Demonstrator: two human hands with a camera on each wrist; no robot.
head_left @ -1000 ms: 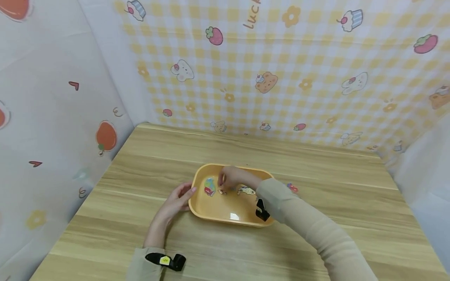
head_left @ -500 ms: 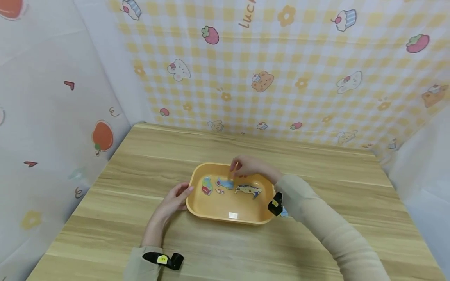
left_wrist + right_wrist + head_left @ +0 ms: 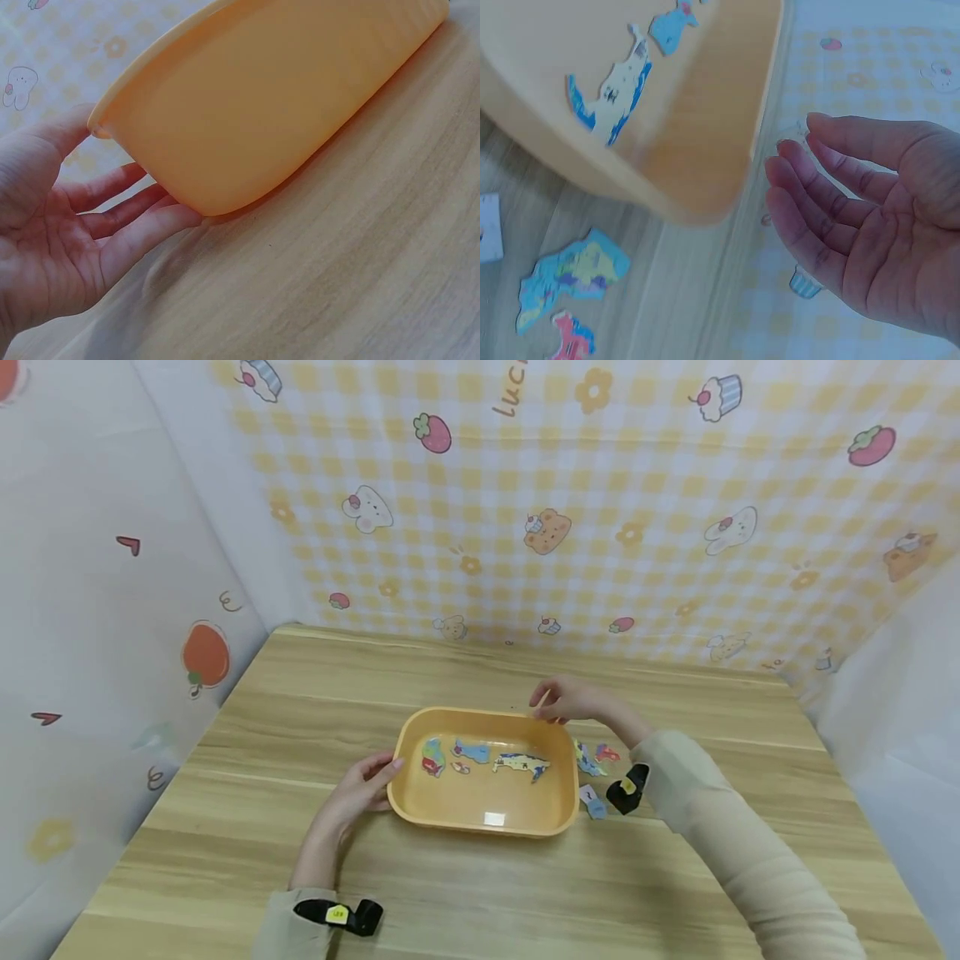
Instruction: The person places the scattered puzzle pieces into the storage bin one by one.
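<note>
My left hand (image 3: 367, 787) holds the left end of a yellow plastic basin (image 3: 480, 829), thumb at the rim and fingers against the outer wall, as the left wrist view (image 3: 97, 225) also shows. Inside the basin lie flat printed cut-outs: a green and red one (image 3: 432, 758), a light blue one (image 3: 472, 751), a tiny one (image 3: 461, 768) and a cream and blue one (image 3: 521, 763). Over the basin's far right corner hovers my right hand (image 3: 573, 700). Its fingers are loosely bent, and nothing shows between them in the right wrist view (image 3: 877, 217).
Right of the basin, more cut-outs lie on the wood-grain table (image 3: 465, 902): a blue and yellow one (image 3: 589, 759), a red one (image 3: 607, 752), a pale blue one (image 3: 596, 808) and a white one (image 3: 587, 793). A checked cloth (image 3: 480, 527) hangs behind the table.
My right hand has lifted from the cut-outs inside the basin and moved right to the far rim. The left hand keeps its hold; the whole view has shifted slightly.
</note>
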